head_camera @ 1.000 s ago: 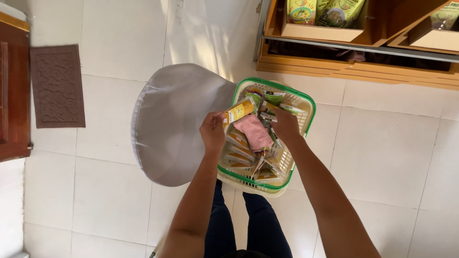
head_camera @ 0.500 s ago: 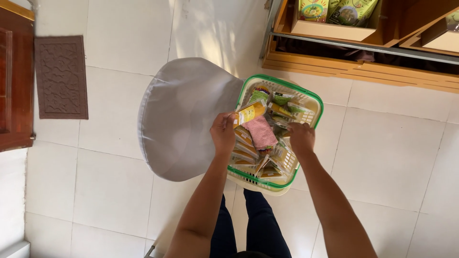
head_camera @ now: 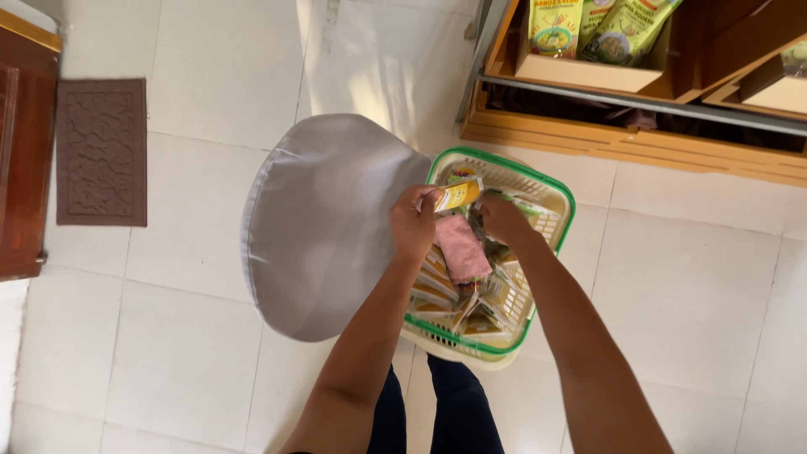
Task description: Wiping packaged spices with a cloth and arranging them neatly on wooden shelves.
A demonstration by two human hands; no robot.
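Over the packed green-rimmed basket [head_camera: 561,195], open tile all round, my left hand [head_camera: 414,225] pinches a yellow packet [head_camera: 459,195], long axis tilted up-right; my right hand [head_camera: 503,220] seems buried, its grip unclear.

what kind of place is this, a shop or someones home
Probably a small grocery shop: a green-rimmed shopping basket full of small packets, wooden shelving holding boxes of packaged goods, and a tiled floor.
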